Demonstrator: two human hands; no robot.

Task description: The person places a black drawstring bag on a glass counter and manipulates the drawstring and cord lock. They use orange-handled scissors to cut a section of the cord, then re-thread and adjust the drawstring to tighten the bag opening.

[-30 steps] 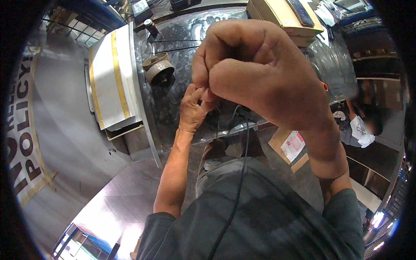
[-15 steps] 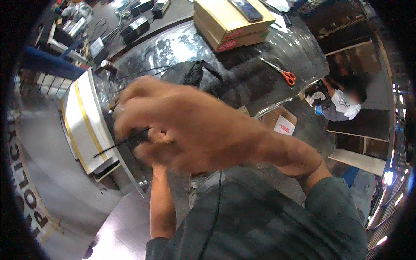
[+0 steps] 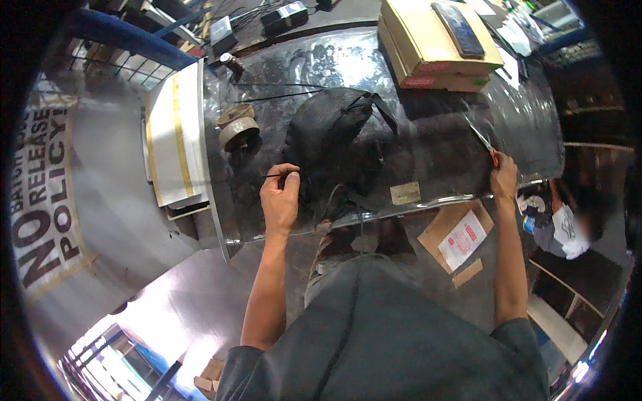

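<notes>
My left hand [image 3: 279,204] is closed in a pinch over the near left part of the dark table. A short, thin black cord [image 3: 271,176] sticks out from between its fingertips. Over at the right, my right hand [image 3: 504,179] is closed around the orange handles of a pair of scissors [image 3: 480,136], whose blades point away from me on the table. Between the hands lies a soft black fabric bag [image 3: 331,123] with straps and thin cords trailing from it.
Two stacked cardboard boxes [image 3: 438,50] carry a phone [image 3: 459,30] at the back. Tape rolls [image 3: 239,130] and a small bottle [image 3: 232,63] stand at left, beside a white panel [image 3: 175,134]. Below the front edge lies flattened cardboard [image 3: 441,234]. A person [image 3: 568,230] sits at far right.
My right hand has gone from close before the camera to the scissors at the right. My left hand, hidden behind it before, now shows, holding the cord. The view has shifted too.
</notes>
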